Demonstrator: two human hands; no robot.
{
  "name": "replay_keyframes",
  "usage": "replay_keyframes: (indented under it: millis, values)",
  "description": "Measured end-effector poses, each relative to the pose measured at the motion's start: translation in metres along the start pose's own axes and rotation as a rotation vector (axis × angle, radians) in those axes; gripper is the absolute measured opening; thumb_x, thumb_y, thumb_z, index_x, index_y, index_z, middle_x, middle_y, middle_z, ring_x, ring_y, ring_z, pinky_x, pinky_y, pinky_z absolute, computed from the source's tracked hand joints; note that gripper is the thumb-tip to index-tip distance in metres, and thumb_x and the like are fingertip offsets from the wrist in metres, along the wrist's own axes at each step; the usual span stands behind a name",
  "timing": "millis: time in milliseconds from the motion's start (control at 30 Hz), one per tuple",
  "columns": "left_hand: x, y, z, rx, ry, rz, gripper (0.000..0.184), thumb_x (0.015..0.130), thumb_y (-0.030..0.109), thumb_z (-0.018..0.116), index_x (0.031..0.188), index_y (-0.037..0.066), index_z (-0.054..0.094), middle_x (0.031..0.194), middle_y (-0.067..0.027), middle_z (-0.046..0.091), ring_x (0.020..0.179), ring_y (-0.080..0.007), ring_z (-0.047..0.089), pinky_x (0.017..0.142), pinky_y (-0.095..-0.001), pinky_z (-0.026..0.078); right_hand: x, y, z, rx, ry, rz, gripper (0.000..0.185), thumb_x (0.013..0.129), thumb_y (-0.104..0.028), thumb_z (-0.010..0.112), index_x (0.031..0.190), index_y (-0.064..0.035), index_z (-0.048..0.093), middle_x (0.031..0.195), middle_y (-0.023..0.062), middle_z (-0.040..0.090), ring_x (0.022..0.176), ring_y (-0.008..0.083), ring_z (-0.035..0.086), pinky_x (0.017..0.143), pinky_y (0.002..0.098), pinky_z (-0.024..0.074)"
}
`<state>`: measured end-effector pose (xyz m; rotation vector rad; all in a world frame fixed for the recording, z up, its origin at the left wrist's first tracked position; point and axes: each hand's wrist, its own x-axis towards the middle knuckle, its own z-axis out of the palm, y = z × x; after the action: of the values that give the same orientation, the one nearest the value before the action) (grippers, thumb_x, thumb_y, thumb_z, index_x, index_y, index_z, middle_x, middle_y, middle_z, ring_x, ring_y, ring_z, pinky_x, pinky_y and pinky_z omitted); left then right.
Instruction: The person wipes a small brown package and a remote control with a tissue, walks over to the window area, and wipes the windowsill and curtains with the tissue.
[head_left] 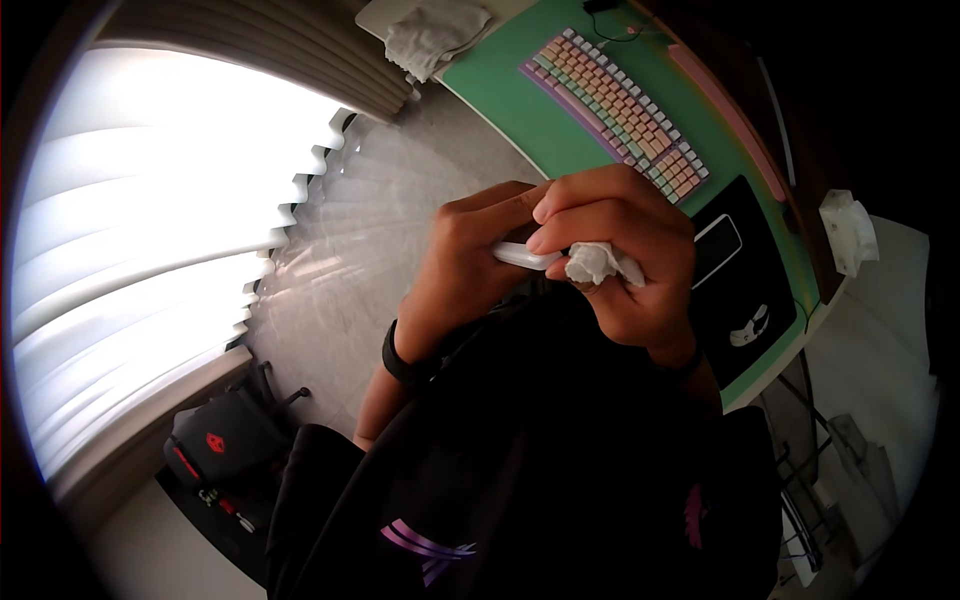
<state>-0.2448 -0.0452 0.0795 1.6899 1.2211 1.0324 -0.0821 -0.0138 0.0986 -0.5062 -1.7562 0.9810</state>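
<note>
My two hands meet in front of my chest, fingers closed. My left hand (pixel 470 255) grips a small, smooth white object (pixel 525 257), mostly covered by fingers; its kind cannot be made out. A crumpled white tissue (pixel 592 263) pokes out of my right hand (pixel 630 235), pinched between fingers and thumb. The right fingertips lie against the far side of the white object or just beside it; I cannot tell which. A black band (pixel 395 355) circles my left wrist.
Beyond my hands, a pastel keyboard (pixel 625 110) lies on a green desk mat (pixel 500 60). At the right are a white mouse (pixel 750 326) and a white-edged flat device (pixel 718 250) on a black pad. A grey cloth (pixel 432 38), bright blinds (pixel 150 220) and a black bag (pixel 225 440) surround the floor.
</note>
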Motion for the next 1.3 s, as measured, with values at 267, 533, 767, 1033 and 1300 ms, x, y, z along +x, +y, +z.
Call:
replay_keyframes:
  millis: [267,533,767,1033,1300]
  values:
    - [0.0,0.004,0.004,0.013,0.031,-0.002,0.041,0.069,0.005,0.072,0.109,0.001,0.064,0.084,-0.0102,0.064,0.071,-0.0217,0.062,0.062,-0.0286,0.048,-0.001,0.0,0.002,-0.04,0.048,0.025,0.021,0.063,0.013,0.059,0.078,-0.0025,0.061,0.086,0.0075,0.061,0.073,0.0182,0.061,0.061,0.0264,0.0471]
    - [0.0,0.002,0.005,-0.013,0.048,0.044,0.042,0.069,0.003,0.071,0.11,0.003,0.064,0.079,-0.0096,0.061,0.066,-0.0209,0.06,0.059,-0.0283,0.046,-0.002,0.005,0.0,0.01,0.021,-0.011,0.018,0.079,-0.016,0.069,0.083,-0.0001,0.063,0.089,0.0096,0.06,0.075,0.0179,0.058,0.066,0.028,0.0472]
    - [0.0,-0.001,0.007,-0.049,0.041,0.085,0.044,0.068,0.0,0.07,0.112,0.004,0.064,0.079,-0.0097,0.062,0.065,-0.021,0.06,0.059,-0.0279,0.046,-0.002,-0.001,0.0,0.039,0.067,-0.007,0.027,0.063,0.002,0.07,0.089,-0.0031,0.065,0.091,0.0092,0.06,0.074,0.0163,0.059,0.062,0.0253,0.0459]
    - [0.0,0.004,0.009,-0.022,0.029,0.095,0.036,0.07,-0.001,0.067,0.106,0.004,0.065,0.088,-0.0145,0.065,0.075,-0.0267,0.065,0.066,-0.0313,0.051,-0.013,0.004,-0.001,0.159,0.391,0.076,0.042,0.083,-0.034,0.067,0.098,0.0007,0.049,0.096,0.0058,0.046,0.071,0.0113,0.039,0.062,0.0241,0.0349]
    - [0.001,0.0,0.017,-0.007,0.014,-0.016,0.02,0.07,0.003,0.066,0.09,0.004,0.065,0.084,-0.0134,0.064,0.075,-0.0313,0.06,0.066,-0.0361,0.049,-0.007,0.009,0.01,-0.434,0.155,-0.072,0.013,0.08,-0.014,0.059,0.078,-0.0036,0.053,0.078,0.0113,0.05,0.063,0.0254,0.051,0.054,0.036,0.04]
